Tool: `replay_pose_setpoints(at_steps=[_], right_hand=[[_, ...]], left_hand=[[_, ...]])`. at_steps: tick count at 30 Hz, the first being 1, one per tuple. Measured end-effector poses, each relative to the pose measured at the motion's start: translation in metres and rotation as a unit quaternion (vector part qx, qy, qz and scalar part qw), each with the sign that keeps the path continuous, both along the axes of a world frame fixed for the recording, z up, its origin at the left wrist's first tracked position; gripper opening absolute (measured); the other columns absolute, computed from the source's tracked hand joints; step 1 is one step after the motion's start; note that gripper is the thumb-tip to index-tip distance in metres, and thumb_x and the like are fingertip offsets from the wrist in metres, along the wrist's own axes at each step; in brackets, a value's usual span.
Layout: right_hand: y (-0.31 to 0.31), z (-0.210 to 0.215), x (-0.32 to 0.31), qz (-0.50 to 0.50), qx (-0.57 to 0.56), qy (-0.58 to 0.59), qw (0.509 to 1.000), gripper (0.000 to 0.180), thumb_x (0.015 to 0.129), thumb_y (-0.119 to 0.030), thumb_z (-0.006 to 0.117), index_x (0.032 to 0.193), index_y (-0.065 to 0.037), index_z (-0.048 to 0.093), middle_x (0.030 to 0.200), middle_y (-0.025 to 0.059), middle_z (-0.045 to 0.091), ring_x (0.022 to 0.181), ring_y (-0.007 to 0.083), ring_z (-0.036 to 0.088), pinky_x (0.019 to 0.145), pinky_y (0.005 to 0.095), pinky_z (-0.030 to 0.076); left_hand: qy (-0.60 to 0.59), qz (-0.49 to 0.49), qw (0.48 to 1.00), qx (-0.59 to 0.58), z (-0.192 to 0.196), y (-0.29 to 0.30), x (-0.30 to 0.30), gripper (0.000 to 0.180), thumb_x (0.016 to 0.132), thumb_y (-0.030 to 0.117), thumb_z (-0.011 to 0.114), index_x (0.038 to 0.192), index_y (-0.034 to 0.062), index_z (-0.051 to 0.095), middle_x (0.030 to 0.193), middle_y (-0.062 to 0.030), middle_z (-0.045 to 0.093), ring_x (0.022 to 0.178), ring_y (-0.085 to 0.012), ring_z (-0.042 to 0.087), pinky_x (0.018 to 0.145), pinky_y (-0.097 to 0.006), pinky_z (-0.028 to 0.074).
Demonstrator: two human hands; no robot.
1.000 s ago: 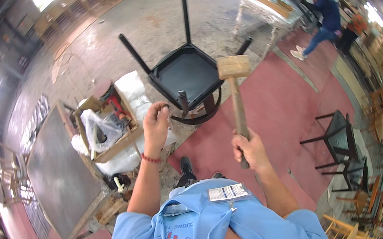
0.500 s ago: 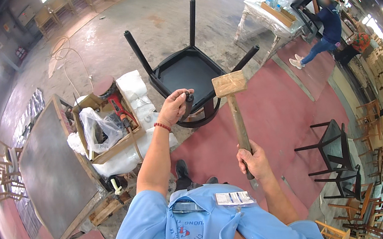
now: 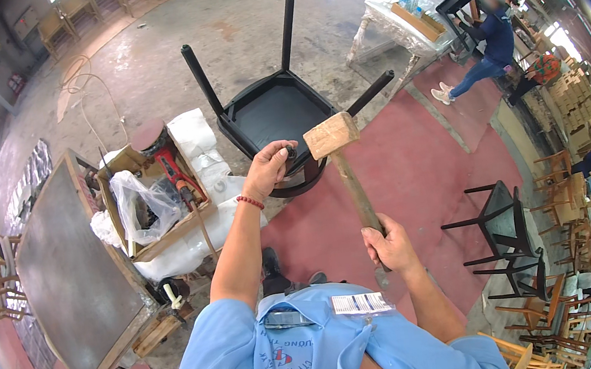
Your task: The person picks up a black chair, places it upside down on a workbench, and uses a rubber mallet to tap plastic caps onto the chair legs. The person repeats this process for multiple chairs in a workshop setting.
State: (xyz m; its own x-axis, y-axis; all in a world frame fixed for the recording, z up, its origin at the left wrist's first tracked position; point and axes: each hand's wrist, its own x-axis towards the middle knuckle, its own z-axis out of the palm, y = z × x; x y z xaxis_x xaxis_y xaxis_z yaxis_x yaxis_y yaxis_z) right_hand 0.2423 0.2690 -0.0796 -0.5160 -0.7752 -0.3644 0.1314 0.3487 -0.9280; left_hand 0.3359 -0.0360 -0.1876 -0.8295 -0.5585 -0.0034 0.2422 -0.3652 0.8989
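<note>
A black chair (image 3: 279, 109) stands upside down in front of me, its legs pointing up and its dark seat underside showing. My left hand (image 3: 269, 171) is closed around the end of the nearest leg, thumb and fingers pinched beside its dark tip (image 3: 292, 153). Whether a small piece sits between the fingertips there, I cannot tell. Gripped low on its handle by my right hand (image 3: 389, 241) is a wooden mallet (image 3: 334, 135). Its block head is raised just right of the left fingertips, apart from them.
On the left, a wooden box (image 3: 159, 242) beside a grey-topped table (image 3: 74, 271) holds a red power tool (image 3: 174, 171) and a clear plastic bag (image 3: 137, 204). Black chairs (image 3: 496, 222) lie to the right on red matting (image 3: 419, 169). Another person (image 3: 495, 38) handles a black frame at a wrapped table (image 3: 393, 14).
The mallet head has tilted left and come closer to my left hand. My left hand stays at the leg's end, and the whole view has shifted slightly.
</note>
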Motion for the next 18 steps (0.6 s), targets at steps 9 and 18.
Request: replay_pose_setpoints(at_steps=[9, 18], right_hand=[[-0.012, 0.014, -0.008, 0.034, 0.047, 0.179, 0.982, 0.046, 0.094, -0.030, 0.066, 0.129, -0.002, 0.056, 0.077, 0.0035, 0.060, 0.061, 0.0097, 0.055, 0.058, 0.0267, 0.047], [-0.019, 0.020, -0.012, 0.050, 0.061, 0.264, 0.961, 0.050, 0.094, -0.036, 0.065, 0.132, -0.004, 0.056, 0.087, 0.0110, 0.066, 0.078, 0.0154, 0.061, 0.076, 0.0306, 0.050]], left_hand=[[-0.014, 0.014, 0.999, -0.035, -0.004, 0.002, -0.002, 0.022, 0.103, 0.018, 0.052, 0.118, 0.0052, 0.063, 0.061, 0.0089, 0.040, 0.050, -0.0013, 0.034, 0.045, -0.019, 0.029], [0.017, 0.014, 0.999, -0.029, -0.003, 0.003, -0.002, 0.020, 0.103, 0.015, 0.052, 0.115, 0.0042, 0.063, 0.064, 0.0086, 0.042, 0.051, -0.0013, 0.035, 0.045, -0.019, 0.029]])
